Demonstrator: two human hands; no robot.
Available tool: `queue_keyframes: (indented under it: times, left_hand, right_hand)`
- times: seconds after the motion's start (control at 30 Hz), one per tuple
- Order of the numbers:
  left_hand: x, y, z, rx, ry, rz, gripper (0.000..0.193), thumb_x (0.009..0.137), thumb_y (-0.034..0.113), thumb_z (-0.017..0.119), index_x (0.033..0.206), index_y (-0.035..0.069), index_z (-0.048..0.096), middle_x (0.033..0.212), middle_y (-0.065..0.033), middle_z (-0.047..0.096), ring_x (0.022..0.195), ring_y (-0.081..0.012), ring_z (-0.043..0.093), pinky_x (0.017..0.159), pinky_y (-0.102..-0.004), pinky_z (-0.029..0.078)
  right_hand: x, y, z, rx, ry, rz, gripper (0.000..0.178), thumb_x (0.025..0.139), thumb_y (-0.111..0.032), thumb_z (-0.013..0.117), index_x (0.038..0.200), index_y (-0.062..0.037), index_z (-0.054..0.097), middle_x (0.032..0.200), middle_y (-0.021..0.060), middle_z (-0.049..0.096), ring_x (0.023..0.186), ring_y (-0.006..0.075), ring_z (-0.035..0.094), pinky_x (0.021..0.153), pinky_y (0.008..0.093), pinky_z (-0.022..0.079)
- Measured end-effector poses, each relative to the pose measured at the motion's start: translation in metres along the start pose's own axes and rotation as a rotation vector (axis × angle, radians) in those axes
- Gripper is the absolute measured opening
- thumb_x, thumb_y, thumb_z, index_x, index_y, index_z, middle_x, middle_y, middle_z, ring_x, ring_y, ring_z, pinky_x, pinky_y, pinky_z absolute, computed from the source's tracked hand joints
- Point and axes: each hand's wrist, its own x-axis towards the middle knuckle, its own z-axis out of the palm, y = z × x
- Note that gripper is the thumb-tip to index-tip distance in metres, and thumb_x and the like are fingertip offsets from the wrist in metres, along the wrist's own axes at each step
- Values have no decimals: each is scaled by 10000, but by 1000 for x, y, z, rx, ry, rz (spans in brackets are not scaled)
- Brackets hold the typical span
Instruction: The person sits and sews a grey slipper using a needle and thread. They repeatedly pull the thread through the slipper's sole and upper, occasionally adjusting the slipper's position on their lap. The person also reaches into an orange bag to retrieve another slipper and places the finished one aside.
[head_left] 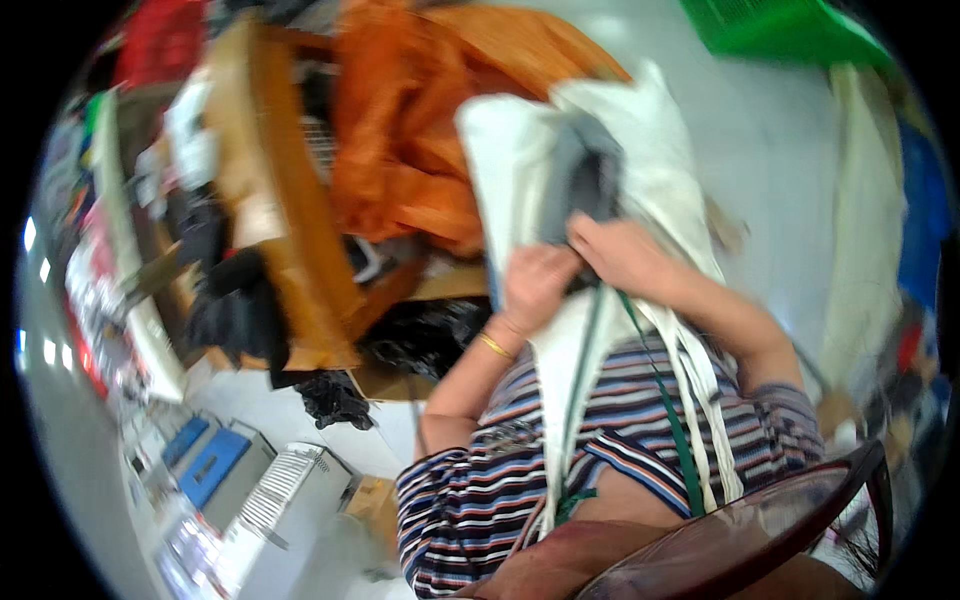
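Observation:
My left hand and my right hand meet close together in front of my body. Both have bent fingers closed on a dark grey piece of fabric, pinched at its near end. It lies over a large off-white cloth that spreads out beyond my hands. A narrow part of that cloth runs back toward my chest, along with white straps and a dark green strap. My fingertips are partly hidden and blurred.
Orange sheeting is heaped beyond my left hand, beside an open brown cardboard box. Black plastic bunches below it. A green basket stands at the far right. Blue-topped grey units stand at the lower left.

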Motion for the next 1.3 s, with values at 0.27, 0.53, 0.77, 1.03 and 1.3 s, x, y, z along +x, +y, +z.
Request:
queue_keyframes:
  times: [0.27,0.53,0.77,1.03,1.3]
  left_hand:
    - [10,16,-25,199,63,126,289,678,96,682,963,105,735,976,-4,632,890,-191,586,740,-334,454]
    - [9,12,-21,243,63,156,271,709,105,667,972,115,733,1010,18,634,956,-178,588,807,-342,460]
    - [2,19,-20,445,136,109,219,764,151,674,968,204,736,1024,54,623,1042,-154,551,1034,-395,346]
    - [18,8,-33,193,-37,123,264,680,106,632,934,80,697,884,-44,594,813,-231,572,734,-361,477]
    - [35,4,-17,37,-231,-135,227,719,28,690,938,91,687,902,-84,646,859,-300,598,779,-408,475]
  right_hand:
    - [12,-18,-18,-94,25,-232,124,883,-216,616,876,-98,652,868,107,606,765,328,657,654,443,525]
    - [17,-8,-9,195,61,-192,113,885,-152,625,868,-42,609,856,145,597,818,358,620,703,438,490]
    - [9,-7,3,327,224,-136,93,892,-92,617,875,-13,573,834,145,586,813,328,602,703,408,469]
    - [27,-6,-14,1139,-20,191,210,1039,-265,492,941,-82,520,762,41,629,522,107,561,449,244,433]
    - [14,28,-90,1371,128,-47,215,997,-256,570,881,-74,569,659,10,580,565,105,554,538,258,452]
